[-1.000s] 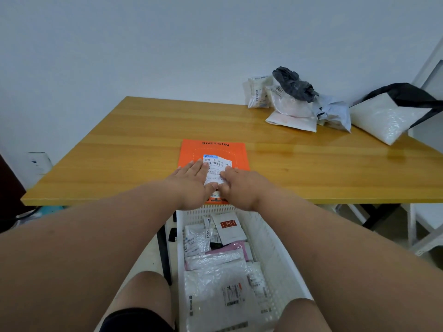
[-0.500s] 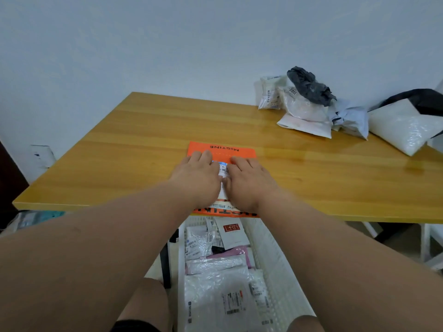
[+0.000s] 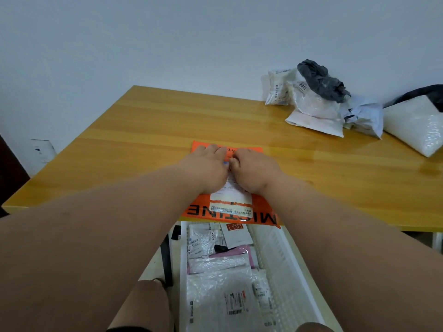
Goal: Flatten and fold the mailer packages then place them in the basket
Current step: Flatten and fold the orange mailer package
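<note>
An orange mailer (image 3: 197,210) with a white shipping label (image 3: 230,199) lies flat on the wooden table (image 3: 143,130), its near edge hanging over the table's front edge. My left hand (image 3: 206,167) and my right hand (image 3: 254,170) lie side by side on it, pressing down with flat fingers that reach its far edge. Most of the mailer's middle is hidden under the hands. Below the table's edge stands a white plastic basket (image 3: 288,250) holding several flattened mailers.
A pile of crumpled white and grey mailers (image 3: 314,109) sits at the table's back right, with a white bubble-wrap bag (image 3: 417,127) beside it at the right edge. My knees flank the basket. A wall stands behind the table.
Both hands have slid away from me along the orange mailer, from the label's near end up to the mailer's far edge, uncovering its near part. The camera has tilted and moved forward.
</note>
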### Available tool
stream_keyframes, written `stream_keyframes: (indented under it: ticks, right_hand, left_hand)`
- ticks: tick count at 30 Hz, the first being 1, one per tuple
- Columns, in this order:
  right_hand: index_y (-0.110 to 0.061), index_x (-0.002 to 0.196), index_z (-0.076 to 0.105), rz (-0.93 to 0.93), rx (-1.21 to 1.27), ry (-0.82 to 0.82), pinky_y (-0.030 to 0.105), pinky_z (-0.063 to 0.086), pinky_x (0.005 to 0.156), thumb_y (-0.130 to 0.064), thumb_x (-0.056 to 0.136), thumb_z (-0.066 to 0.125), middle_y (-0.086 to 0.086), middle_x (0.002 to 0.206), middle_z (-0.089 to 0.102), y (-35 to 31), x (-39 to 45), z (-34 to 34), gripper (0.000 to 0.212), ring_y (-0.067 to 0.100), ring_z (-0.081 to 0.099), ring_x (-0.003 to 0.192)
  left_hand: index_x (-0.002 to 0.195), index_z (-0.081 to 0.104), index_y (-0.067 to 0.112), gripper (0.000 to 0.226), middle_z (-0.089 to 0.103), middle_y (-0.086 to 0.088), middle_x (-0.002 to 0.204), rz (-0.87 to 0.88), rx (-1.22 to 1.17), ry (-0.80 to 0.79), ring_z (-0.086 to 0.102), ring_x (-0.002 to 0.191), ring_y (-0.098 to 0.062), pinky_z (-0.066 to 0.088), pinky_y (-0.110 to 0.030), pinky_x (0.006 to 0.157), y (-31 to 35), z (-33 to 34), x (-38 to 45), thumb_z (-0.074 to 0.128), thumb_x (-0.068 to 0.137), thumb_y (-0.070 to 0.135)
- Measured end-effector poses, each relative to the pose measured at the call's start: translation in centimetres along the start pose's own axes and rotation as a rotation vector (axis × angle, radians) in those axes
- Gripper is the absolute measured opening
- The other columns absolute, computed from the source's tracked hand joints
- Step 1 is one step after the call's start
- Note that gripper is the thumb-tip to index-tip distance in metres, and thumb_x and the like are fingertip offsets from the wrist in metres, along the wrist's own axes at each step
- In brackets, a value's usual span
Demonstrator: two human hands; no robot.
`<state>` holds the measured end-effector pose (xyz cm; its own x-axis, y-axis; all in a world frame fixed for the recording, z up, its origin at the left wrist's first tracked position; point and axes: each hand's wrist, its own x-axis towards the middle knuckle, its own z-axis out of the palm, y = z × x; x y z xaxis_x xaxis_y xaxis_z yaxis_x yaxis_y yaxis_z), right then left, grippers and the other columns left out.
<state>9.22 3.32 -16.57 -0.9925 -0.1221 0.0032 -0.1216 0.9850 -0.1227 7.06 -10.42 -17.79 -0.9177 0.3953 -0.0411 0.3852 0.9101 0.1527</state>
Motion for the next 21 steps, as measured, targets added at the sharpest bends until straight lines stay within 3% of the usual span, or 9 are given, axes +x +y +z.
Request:
stream_keyframes:
  ticks: [5,8,10,12,21]
  right_hand:
    - [-0.014,0.133,0.047,-0.032,-0.151,0.018,0.043,0.029,0.109,-0.041,0.103,0.021,0.014,0.14,0.039,1.2,0.9,2.2,0.048,0.034,0.034,0.129]
    - [-0.016,0.14,0.04,-0.061,-0.109,-0.013,0.047,0.016,0.119,-0.053,0.094,0.007,0.013,0.16,0.019,1.6,1.0,2.5,0.067,0.03,0.012,0.148]
    - [-0.017,0.146,0.032,-0.04,-0.033,-0.055,0.047,0.008,0.121,-0.049,0.099,0.01,0.012,0.163,0.01,1.8,1.0,2.6,0.06,0.027,0.003,0.151]
    - [-0.017,0.148,0.028,-0.016,0.023,-0.08,0.045,0.005,0.122,-0.042,0.104,0.018,0.01,0.164,0.008,1.8,1.1,2.6,0.052,0.025,0.002,0.151]
    - [-0.018,0.153,0.02,-0.006,0.041,-0.104,0.044,0.005,0.122,-0.043,0.105,0.019,0.008,0.164,0.007,1.7,1.0,2.3,0.055,0.023,0.003,0.151]
  left_hand:
    - [0.139,0.037,0.015,0.046,0.027,-0.012,0.146,-0.012,0.076,0.062,0.025,0.132,-0.032,0.028,-0.046,0.112,0.2,0.5,0.2,0.027,0.101,0.039]
    - [0.148,0.026,0.013,0.053,0.005,-0.009,0.162,0.005,0.041,0.042,0.0,0.149,-0.03,0.009,-0.044,0.121,0.1,1.1,0.2,0.024,0.102,0.04]
    - [0.15,0.021,0.013,0.056,-0.004,-0.009,0.164,0.008,-0.007,-0.003,-0.01,0.15,-0.027,0.003,-0.044,0.122,-0.2,1.2,0.8,0.023,0.101,0.041]
    - [0.151,0.019,0.013,0.059,-0.002,-0.01,0.164,0.016,-0.007,-0.025,-0.008,0.151,-0.027,0.004,-0.044,0.122,-0.3,1.1,1.2,0.023,0.1,0.042]
    - [0.154,0.013,0.019,0.061,-0.001,-0.004,0.165,-0.02,0.006,-0.041,-0.003,0.151,-0.023,0.006,-0.042,0.122,0.0,0.7,0.9,0.023,0.101,0.047]
